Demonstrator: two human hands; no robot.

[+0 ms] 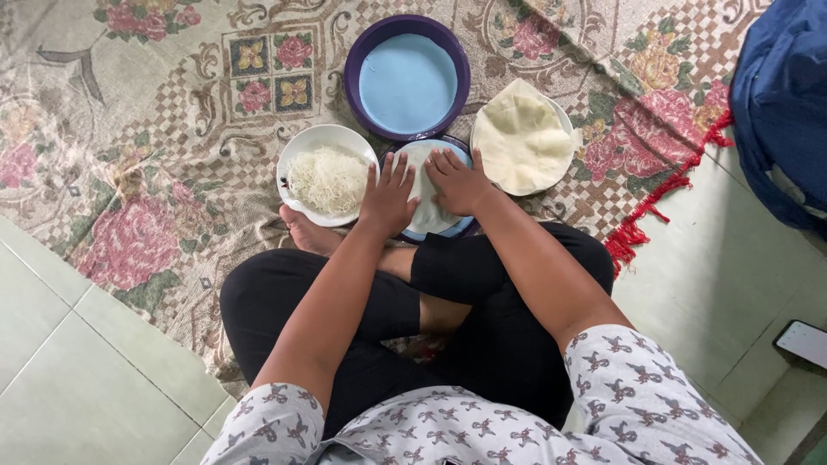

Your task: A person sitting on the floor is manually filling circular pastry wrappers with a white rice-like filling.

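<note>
Two hands flat at the centre of the frame, pressed side by side on a pale round wrapper sheet (425, 194) spread over a dark-rimmed plate (465, 226). Left hand (388, 196) with fingers spread wide, palm down on the left part of the sheet, holding nothing. Right hand (457, 182) likewise open and flat on the sheet's right part, fingers pointing toward the upper left of the frame, gripping nothing. Just left of the plate, touching its edge, a white bowl (297, 151) of thin white noodles (328, 179). Directly above the plate, a purple basin (355, 76) with a pale blue inside. To the right of the plate, a white dish (563, 115) stacked with cream-coloured round sheets (522, 138). All four vessels on a floral patterned rug (146, 129) across the upper frame, red fringe at its right edge. Below, crossed legs in black trousers (500, 344) and one bare foot (306, 231) beneath the white bowl. Pale green floor tiles (77, 379) at lower left and right.
</note>
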